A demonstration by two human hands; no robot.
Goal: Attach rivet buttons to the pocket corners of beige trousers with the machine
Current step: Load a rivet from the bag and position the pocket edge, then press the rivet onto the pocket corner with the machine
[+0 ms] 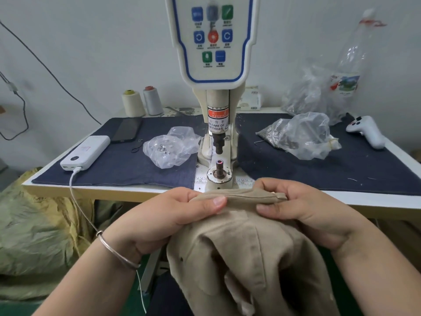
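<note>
- Beige trousers (246, 258) hang in front of the table's near edge (114, 190), just below the machine (218, 137).
- Left hand (173, 215) pinches a folded edge of the trousers.
- Right hand (303, 208) pinches the same fold from the other side.
- Open room shows between the machine's punch (219, 145) and its lower post (219, 169).
- Machine label (217, 124) reads "WARNING" and "CARE OF FINGER".
- Plastic bags (170, 148) lie on the dark cloth (127, 163) beside the machine.

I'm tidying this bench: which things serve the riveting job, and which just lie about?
Job: beige trousers, gripped by left hand and right hand; riveting machine; bag of rivets.
Lying about: power bank, phone, thread cones, white controller.
</note>
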